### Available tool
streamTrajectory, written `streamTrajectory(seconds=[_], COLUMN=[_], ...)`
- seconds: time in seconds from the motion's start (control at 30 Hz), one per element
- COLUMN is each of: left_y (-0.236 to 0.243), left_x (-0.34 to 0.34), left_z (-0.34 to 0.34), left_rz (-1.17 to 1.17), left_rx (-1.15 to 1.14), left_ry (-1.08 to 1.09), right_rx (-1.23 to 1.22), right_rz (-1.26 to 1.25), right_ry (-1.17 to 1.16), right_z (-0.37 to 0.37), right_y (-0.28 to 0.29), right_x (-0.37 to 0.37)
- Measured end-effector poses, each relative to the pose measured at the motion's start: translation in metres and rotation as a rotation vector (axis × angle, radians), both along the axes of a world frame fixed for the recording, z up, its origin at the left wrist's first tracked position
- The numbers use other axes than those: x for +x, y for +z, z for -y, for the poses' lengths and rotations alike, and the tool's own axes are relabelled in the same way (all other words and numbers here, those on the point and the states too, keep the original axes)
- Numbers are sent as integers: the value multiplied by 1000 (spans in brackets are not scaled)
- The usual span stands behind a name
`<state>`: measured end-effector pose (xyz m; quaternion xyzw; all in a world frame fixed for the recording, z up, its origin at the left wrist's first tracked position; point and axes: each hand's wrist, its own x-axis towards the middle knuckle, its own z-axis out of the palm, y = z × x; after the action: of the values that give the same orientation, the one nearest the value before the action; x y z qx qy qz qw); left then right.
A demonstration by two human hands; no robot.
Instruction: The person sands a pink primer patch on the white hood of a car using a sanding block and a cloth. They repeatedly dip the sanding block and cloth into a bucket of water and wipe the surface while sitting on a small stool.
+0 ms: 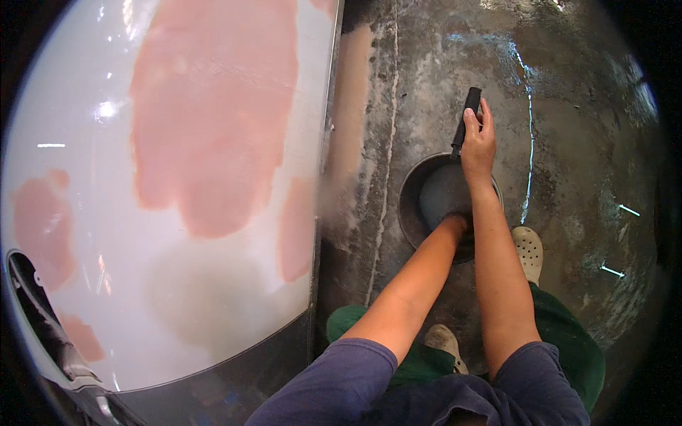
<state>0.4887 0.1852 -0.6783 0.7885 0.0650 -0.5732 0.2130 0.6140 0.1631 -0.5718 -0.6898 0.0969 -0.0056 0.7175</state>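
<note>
My right hand [480,148] is raised over the far rim of a dark round bucket [408,207]. Its thumb and fingers close around a long, narrow black block [467,122], which looks like a sanding block, held tilted with its far end up and to the right. Cloudy greyish water [442,195] fills the bucket's lower part. My left hand [460,221] reaches down inside the bucket, and its fingers are hidden there. On the left lies a white vehicle panel [234,273] with large dull pink patches [213,106].
Wet, stained concrete floor [582,142] surrounds the bucket, with a pale crack line running beside the panel's edge. My beige clogs [527,252] stand close to the bucket on its near side. A dark opening with a handle-like part [35,298] shows at the panel's left.
</note>
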Motion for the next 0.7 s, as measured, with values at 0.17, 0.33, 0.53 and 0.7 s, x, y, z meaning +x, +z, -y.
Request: streamTrajectory(seconds=[0.17, 0.33, 0.53, 0.7], left_y=[53, 263, 528, 559], left_x=[-5, -39, -49, -54], left_z=[-22, -70, -115, -168], left_rz=[97, 709, 1239, 1203], left_rx=[25, -92, 883, 1469], left_ry=[37, 237, -180, -784], right_rx=[13, 23, -73, -85], right_rz=[-53, -84, -68, -73], right_ry=[2, -61, -75, -88], right_z=[-6, 5, -2, -12], right_y=[10, -10, -6, 9], right_x=[9, 13, 10, 6])
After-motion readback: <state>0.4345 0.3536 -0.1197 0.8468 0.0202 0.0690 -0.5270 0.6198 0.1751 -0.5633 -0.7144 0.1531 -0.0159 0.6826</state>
